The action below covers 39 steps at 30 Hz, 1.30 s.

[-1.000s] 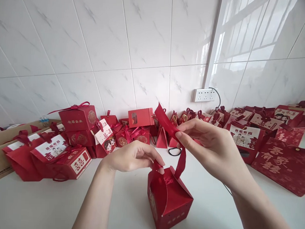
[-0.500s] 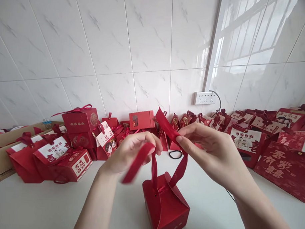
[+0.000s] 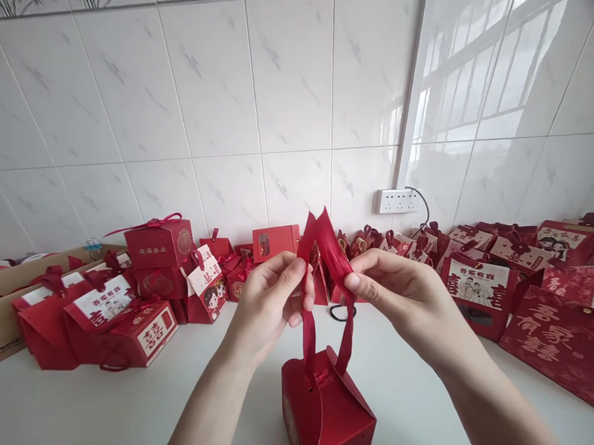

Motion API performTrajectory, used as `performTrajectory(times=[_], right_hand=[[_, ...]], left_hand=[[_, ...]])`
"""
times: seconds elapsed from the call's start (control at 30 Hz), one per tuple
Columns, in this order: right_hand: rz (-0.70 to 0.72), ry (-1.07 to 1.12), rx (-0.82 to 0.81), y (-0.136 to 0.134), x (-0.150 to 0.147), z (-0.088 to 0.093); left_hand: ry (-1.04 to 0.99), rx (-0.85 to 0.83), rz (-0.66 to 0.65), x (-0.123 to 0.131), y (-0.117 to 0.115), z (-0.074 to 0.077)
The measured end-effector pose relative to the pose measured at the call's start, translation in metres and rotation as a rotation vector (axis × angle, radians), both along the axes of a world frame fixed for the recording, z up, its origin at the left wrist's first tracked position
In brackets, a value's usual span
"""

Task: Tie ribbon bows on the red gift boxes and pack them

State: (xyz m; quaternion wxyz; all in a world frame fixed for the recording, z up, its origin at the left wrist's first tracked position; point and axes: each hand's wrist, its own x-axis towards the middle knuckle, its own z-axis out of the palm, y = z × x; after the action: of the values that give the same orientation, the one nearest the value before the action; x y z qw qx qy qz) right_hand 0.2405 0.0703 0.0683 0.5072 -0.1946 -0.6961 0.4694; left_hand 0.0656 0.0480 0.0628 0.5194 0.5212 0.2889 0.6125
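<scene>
A red gift box point(image 3: 341, 412) with curved top flaps sits on the white table, close to me. A red ribbon point(image 3: 334, 250) rises from its top in two strands. My left hand point(image 3: 279, 293) pinches one strand between thumb and fingers, and that end points upward. The other strand is pinched in my right hand point(image 3: 387, 287), its end leaning up and left. The two ribbon tips nearly meet above the box. Behind the right strand lies a black loop point(image 3: 342, 312) on the table.
Red boxes point(image 3: 162, 244) and printed gift bags point(image 3: 109, 300) stand at the left beside a cardboard carton point(image 3: 1, 332). More gift bags point(image 3: 477, 287) crowd the right. A power strip point(image 3: 398, 201) is on the tiled wall.
My left hand has turned, bringing its ribbon end from hanging down to pointing up beside the other end. The box appears slightly lower and further right as the view has shifted.
</scene>
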Motion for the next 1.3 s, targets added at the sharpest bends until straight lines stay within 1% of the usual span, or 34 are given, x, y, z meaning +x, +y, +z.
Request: performTrajectory(times=[0.13, 0.37, 0.7, 0.87, 0.93, 1.03, 1.13, 1.2, 1.3], right_hand=[[0.091, -0.005, 0.012, 0.005, -0.002, 0.001], [0.124, -0.087, -0.005, 0.009, -0.008, -0.004], [0.199, 0.002, -0.012, 0.009, -0.002, -0.001], [0.218, 0.012, -0.025, 0.008, -0.002, -0.002], [0.205, 0.002, -0.003, 0.008, -0.002, -0.003], [0.195, -0.002, 0.02, 0.007, -0.001, -0.003], [0.244, 0.011, 0.014, 0.005, -0.002, -0.002], [0.264, 0.001, -0.007, 0.004, -0.003, -0.001], [0.249, -0.018, -0.044, 0.001, -0.006, -0.001]], left_hand=[[-0.051, 0.017, 0.075, 0.005, -0.004, 0.001], [-0.109, 0.039, 0.133, 0.006, -0.006, 0.0], [-0.05, 0.103, 0.026, 0.01, -0.007, -0.002], [-0.036, 0.073, 0.036, 0.011, -0.01, -0.002], [-0.03, 0.091, 0.066, 0.012, -0.012, -0.001], [-0.043, 0.115, 0.175, 0.011, -0.014, 0.0], [-0.045, 0.113, 0.273, 0.011, -0.015, 0.001], [-0.015, 0.121, 0.296, 0.012, -0.014, 0.002], [0.025, 0.143, 0.326, 0.015, -0.015, 0.001]])
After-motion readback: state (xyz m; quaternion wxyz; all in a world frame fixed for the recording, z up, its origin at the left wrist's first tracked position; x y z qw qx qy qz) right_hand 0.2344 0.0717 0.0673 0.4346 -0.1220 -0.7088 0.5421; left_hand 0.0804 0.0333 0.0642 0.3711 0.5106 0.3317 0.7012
